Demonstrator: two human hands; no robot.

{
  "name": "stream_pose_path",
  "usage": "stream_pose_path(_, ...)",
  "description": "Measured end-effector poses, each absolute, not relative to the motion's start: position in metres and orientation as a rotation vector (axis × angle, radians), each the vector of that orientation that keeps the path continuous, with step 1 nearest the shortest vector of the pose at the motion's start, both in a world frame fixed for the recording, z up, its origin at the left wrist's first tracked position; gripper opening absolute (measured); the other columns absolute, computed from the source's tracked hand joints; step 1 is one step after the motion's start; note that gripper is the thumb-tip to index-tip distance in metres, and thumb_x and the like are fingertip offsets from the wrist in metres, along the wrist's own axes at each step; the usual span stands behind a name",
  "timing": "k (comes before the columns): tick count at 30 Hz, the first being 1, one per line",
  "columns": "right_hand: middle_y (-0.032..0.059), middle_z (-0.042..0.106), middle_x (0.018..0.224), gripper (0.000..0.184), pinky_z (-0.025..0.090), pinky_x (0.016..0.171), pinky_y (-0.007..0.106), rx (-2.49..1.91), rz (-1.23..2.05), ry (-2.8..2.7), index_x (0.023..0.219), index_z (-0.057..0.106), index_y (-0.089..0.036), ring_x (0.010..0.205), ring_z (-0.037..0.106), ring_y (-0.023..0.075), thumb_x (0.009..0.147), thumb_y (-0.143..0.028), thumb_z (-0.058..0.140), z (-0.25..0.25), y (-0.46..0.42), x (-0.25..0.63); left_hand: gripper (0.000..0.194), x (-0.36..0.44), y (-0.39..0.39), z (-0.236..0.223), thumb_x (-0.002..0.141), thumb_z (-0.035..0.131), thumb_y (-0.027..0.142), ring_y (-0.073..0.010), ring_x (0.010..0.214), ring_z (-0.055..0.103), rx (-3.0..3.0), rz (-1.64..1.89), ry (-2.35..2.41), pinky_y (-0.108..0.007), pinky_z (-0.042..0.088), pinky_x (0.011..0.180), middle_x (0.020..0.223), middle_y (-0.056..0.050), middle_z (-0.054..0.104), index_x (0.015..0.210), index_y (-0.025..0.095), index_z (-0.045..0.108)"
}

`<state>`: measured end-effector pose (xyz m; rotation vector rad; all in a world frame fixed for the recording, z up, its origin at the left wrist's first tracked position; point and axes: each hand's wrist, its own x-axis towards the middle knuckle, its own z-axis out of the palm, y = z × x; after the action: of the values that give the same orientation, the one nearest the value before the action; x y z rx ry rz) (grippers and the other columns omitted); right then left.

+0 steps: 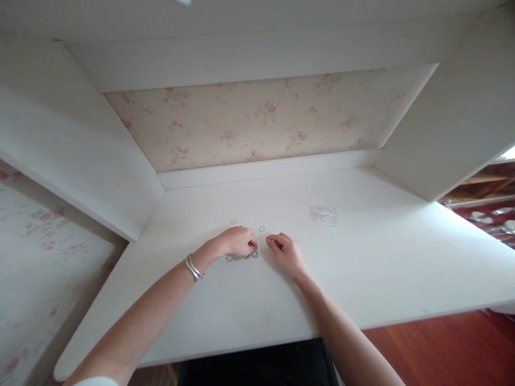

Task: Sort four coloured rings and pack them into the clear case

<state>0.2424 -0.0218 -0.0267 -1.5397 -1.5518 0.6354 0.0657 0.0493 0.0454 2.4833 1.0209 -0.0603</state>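
Observation:
My left hand, with silver bangles on its wrist, is closed with the fingers curled down. It hovers over or rests beside several small coloured rings, partly hiding them. My right hand is a short way to the right, thumb and forefinger pinched together. Anything between the fingers of either hand is too small to make out. One thin ring lies on the white desk just beyond the gap between my hands. Another thin ring lies behind my left hand.
A small clear plastic bag lies on the white desk, right of my hands. White side panels and a back ledge enclose the desk, with floral wallpaper behind. The front edge runs close to my body, above a reddish floor.

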Motion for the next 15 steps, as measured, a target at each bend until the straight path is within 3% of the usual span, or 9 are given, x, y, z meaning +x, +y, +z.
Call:
stream_pose_path(9, 0.0011, 0.058, 0.075, 0.031, 0.038, 0.060, 0.024, -1.540, 0.621, -1.557, 0.088, 0.069, -0.022, 0.062, 0.051, 0.0117, 0.086, -0.040, 0.044, -0.0252, -0.0227, 0.2419, 0.020, 0.0632, 0.0526, 0.0363, 0.065, 0.054, 0.022, -0.0157, 0.066, 0.062, 2.420, -0.103, 1.016, -0.022, 0.045, 0.063, 0.064, -0.002, 0.067, 0.071, 0.022, 0.073)
stream_pose_path(15, 0.0009, 0.058, 0.076, 0.030, 0.037, 0.059, 0.024, -1.538, 0.624, -1.566, 0.089, 0.069, -0.022, 0.061, 0.051, 0.0111, 0.087, -0.039, 0.044, -0.0244, -0.0230, 0.2421, 0.017, 0.0655, 0.0518, 0.0359, 0.064, 0.055, 0.022, -0.0155, 0.066, 0.061, 2.443, -0.112, 0.993, -0.022, 0.045, 0.063, 0.064, -0.002, 0.067, 0.065, 0.022, 0.072)
